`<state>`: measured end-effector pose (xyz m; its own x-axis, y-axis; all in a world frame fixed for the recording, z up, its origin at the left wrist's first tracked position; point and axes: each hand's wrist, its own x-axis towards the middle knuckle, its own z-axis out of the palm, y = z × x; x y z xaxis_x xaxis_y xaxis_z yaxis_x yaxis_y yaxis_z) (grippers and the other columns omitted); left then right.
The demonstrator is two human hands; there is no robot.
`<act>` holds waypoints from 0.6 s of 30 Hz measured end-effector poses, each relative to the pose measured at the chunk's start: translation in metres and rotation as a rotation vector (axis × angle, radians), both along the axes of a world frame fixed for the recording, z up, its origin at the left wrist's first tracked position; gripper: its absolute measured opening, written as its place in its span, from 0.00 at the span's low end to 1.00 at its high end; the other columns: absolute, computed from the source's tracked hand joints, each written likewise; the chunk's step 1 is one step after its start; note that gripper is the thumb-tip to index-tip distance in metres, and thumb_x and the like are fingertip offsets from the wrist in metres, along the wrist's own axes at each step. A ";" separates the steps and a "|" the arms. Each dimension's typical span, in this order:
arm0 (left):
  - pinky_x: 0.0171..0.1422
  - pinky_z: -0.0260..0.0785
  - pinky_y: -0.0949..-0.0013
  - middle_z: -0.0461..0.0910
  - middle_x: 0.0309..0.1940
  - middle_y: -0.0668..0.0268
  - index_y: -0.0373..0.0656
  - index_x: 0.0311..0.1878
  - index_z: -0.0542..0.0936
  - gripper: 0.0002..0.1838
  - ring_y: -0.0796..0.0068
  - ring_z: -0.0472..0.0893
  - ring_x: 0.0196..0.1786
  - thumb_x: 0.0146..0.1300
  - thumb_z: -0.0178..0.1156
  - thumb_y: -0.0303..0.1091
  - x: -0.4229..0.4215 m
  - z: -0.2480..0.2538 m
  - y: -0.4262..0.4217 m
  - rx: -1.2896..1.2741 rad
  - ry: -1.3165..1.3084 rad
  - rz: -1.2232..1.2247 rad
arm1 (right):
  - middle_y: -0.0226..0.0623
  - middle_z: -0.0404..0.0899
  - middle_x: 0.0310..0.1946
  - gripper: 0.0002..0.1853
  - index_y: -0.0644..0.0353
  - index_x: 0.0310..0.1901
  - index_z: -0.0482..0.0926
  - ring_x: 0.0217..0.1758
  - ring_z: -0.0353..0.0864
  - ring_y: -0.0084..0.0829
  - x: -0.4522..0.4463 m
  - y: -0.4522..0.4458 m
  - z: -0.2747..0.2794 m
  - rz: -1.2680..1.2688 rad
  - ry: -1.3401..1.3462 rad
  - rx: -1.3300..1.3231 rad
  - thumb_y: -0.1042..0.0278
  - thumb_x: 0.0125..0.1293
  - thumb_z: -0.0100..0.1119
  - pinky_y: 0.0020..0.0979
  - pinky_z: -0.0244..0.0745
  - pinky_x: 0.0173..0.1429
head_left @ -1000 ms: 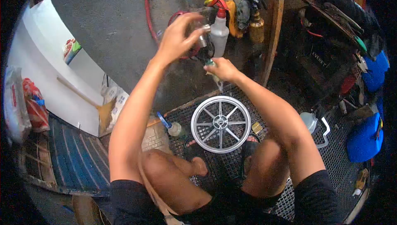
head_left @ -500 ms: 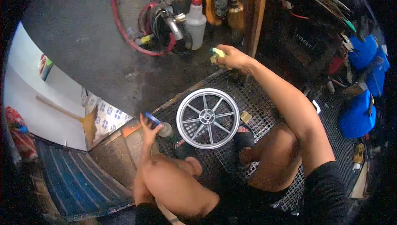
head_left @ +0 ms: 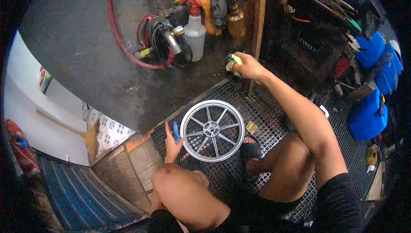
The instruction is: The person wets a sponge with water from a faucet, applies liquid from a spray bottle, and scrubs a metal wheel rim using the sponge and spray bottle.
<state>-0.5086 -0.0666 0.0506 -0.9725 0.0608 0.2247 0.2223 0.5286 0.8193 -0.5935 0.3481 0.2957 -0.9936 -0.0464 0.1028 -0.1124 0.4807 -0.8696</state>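
Note:
A silver spoked wheel rim (head_left: pixel 184 127) lies flat on the black mesh mat between my feet. My left hand (head_left: pixel 173 145), just left of the rim, is wrapped round a blue-handled brush (head_left: pixel 176 131), with one finger pointing up. Beyond the rim, my right hand (head_left: pixel 249 67) is closed on a yellow-green sponge (head_left: pixel 235 62), raised near the wooden post. A small yellowish block (head_left: pixel 251 127) rests on the mat beside the rim's right edge.
A white spray bottle (head_left: pixel 195 38) with a red head stands beside a coiled red hose (head_left: pixel 112 23) and a metal nozzle. A wooden post (head_left: pixel 259 19) rises behind my right hand. Blue containers (head_left: pixel 367 117) are at the right; a striped blue mat (head_left: pixel 81 194) lies lower left.
My left hand has left the hose nozzle, reached down and taken hold of the blue-handled brush. My right hand has moved away from the nozzle with the sponge. The view has shifted.

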 end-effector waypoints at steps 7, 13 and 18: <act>0.46 0.71 0.72 0.76 0.39 0.72 0.44 0.64 0.72 0.21 0.82 0.72 0.35 0.68 0.54 0.30 -0.025 -0.002 -0.065 0.504 0.116 0.452 | 0.39 0.84 0.42 0.20 0.59 0.55 0.77 0.43 0.83 0.31 0.001 0.015 -0.003 -0.007 0.034 0.100 0.67 0.61 0.64 0.34 0.77 0.49; 0.59 0.72 0.54 0.80 0.40 0.67 0.50 0.35 0.75 0.10 0.66 0.78 0.46 0.65 0.53 0.44 0.038 -0.034 -0.175 0.958 0.291 0.591 | 0.36 0.81 0.43 0.19 0.61 0.62 0.72 0.41 0.81 0.25 0.005 0.009 -0.004 -0.132 -0.086 -0.113 0.70 0.71 0.55 0.27 0.78 0.41; 0.65 0.66 0.45 0.82 0.45 0.67 0.52 0.32 0.77 0.11 0.61 0.78 0.55 0.61 0.54 0.48 0.042 -0.043 -0.121 1.766 0.001 0.724 | 0.34 0.80 0.41 0.13 0.60 0.56 0.73 0.39 0.80 0.24 0.001 0.009 0.003 0.029 -0.090 -0.196 0.71 0.72 0.53 0.27 0.77 0.40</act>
